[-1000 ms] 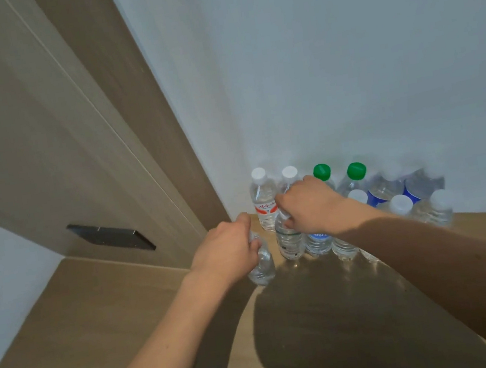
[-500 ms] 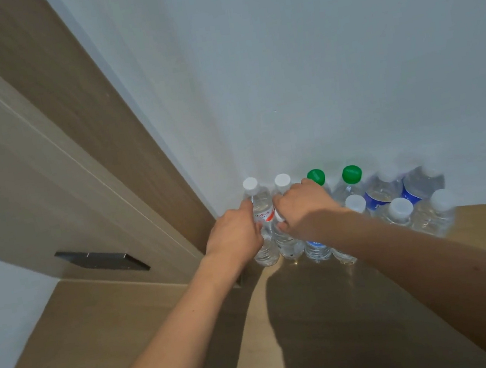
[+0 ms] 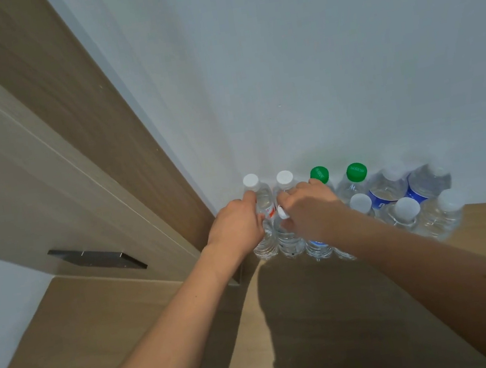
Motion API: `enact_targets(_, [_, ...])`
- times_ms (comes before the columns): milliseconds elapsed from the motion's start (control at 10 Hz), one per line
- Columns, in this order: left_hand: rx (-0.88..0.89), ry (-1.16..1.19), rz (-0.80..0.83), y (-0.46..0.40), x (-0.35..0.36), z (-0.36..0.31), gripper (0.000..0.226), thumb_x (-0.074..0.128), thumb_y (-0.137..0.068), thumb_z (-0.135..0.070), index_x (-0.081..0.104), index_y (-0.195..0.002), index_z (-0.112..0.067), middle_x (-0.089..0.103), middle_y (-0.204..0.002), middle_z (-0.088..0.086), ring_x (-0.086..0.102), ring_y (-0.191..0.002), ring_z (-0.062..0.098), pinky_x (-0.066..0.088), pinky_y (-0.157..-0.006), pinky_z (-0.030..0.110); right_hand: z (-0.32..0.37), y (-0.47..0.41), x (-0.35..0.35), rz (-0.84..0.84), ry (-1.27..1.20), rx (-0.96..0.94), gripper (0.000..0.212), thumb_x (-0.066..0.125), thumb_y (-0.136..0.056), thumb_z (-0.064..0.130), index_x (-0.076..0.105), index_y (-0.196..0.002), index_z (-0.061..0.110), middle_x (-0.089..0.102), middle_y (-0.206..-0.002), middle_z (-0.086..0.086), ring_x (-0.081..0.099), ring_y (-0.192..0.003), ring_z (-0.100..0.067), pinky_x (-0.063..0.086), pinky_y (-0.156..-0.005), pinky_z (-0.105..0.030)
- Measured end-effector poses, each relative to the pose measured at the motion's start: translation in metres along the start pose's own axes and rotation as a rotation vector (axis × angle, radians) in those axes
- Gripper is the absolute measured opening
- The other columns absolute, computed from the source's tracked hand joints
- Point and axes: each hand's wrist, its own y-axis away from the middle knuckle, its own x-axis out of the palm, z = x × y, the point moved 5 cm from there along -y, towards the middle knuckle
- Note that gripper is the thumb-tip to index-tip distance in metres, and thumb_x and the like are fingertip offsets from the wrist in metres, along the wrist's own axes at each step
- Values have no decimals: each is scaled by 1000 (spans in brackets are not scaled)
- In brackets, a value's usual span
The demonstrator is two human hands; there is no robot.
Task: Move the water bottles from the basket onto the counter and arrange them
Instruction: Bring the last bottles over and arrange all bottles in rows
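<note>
No text can be read. The two green caps (image 3: 319,174) (image 3: 356,171) in the far row bear pale print too small to make out; white lettering on the blue labels (image 3: 381,200) to the right is blurred.

the water bottles (image 3: 360,197) stand packed in two rows against the white wall (image 3: 312,63), touching, with no gap between them for fingers. the wooden panel (image 3: 74,120) closes off the left end at the corner. the near part of the table (image 3: 318,314) lies open in front, so access is from the front or from above the caps.
</note>
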Motion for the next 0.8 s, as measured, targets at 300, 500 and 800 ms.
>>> enact_targets(300, [-61, 27, -23, -1, 3, 8, 28, 51, -95, -30, 47, -116, -12, 62, -101, 10, 60, -89, 30, 39, -66, 34, -2, 2, 8, -71, -116, 50, 30, 50, -93, 41, 56, -109, 16, 66, -103, -5, 61, -97, -26, 37, -81, -35])
enact_targets(500, [-116, -63, -59, 4, -2, 7, 29, 45, -95, -34, 47, -114, -13, 58, -104, 8, 56, -80, 26, 41, -62, 34, -5, 10, 10, -44, -197, 61, 45, 57, -91, 43, 53, -127, 16, 60, -118, -4, 56, -109, -28, 37, -89, -35])
enact_targets(800, [-46, -62, -192, 16, -7, -12, 50, 51, -94, -42, 44, -132, -10, 49, -125, 9, 53, -109, 31, 48, -84, 42, -17, 50, -7, -212, -317, 138, 50, 53, -92, 39, 48, -138, 20, 53, -131, 0, 47, -121, -22, 30, -103, -34])
